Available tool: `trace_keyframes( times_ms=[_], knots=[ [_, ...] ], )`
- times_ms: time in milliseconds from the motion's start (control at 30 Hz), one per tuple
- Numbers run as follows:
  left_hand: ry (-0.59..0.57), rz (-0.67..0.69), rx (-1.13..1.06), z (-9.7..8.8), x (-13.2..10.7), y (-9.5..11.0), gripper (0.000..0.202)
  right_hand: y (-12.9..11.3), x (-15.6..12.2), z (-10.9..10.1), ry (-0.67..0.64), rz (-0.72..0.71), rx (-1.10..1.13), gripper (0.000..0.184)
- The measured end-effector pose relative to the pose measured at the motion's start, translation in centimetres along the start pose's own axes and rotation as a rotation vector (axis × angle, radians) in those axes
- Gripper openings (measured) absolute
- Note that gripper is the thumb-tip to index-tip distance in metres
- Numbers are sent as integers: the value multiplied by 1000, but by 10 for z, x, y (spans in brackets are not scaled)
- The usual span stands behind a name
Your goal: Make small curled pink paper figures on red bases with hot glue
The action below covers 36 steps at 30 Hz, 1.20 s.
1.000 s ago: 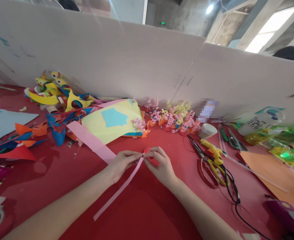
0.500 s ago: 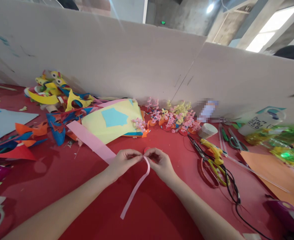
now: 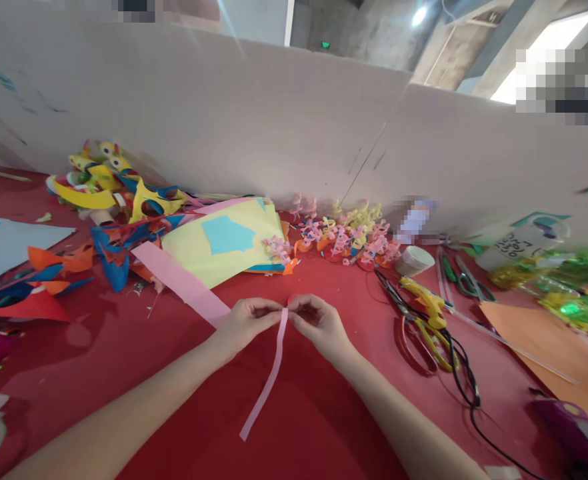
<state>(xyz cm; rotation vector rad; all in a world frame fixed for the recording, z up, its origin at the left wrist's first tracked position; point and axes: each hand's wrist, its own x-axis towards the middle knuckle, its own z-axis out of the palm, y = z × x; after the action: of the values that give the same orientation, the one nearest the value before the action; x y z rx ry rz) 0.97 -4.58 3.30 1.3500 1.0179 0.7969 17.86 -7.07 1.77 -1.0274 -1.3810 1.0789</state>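
Note:
Between my fingertips is the upper end of a narrow pink paper strip (image 3: 274,370), and its free end hangs down toward me over the red table (image 3: 214,427). My left hand (image 3: 247,325) pinches it from the left, fingers closed. From the other side my right hand (image 3: 323,325) pinches at the same end, its fingertips almost touching the left ones. A small red piece (image 3: 293,299) shows just behind my right fingers, mostly hidden. Beside my left hand lies a wider pink paper strip (image 3: 181,283).
Curled pink and yellow paper pieces (image 3: 344,233) cluster by the white partition (image 3: 254,120). To the right lie scissors (image 3: 424,340), a yellow glue gun (image 3: 427,300) with a black cable, and orange paper (image 3: 549,353). Yellow sheets (image 3: 199,253) and cut-paper shapes (image 3: 114,250) sit at left.
The pink strip has straightened near my fingers; its upper part bowed to the right before and now hangs straighter, further left. Both hands stay in nearly the same place.

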Motion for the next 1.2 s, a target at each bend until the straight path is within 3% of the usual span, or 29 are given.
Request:
trace_keyframes(
  times_ms=[300, 833, 1200],
  knots=[
    [0, 12, 14, 1, 0, 0, 17, 4, 0, -1, 25, -42, -48, 7],
    [52, 117, 138, 1, 0, -2, 10, 1, 0, 0, 12, 68, 74, 11],
    [21, 128, 167, 1, 0, -2, 15, -2, 3, -1, 33, 170, 121, 19]
  ],
)
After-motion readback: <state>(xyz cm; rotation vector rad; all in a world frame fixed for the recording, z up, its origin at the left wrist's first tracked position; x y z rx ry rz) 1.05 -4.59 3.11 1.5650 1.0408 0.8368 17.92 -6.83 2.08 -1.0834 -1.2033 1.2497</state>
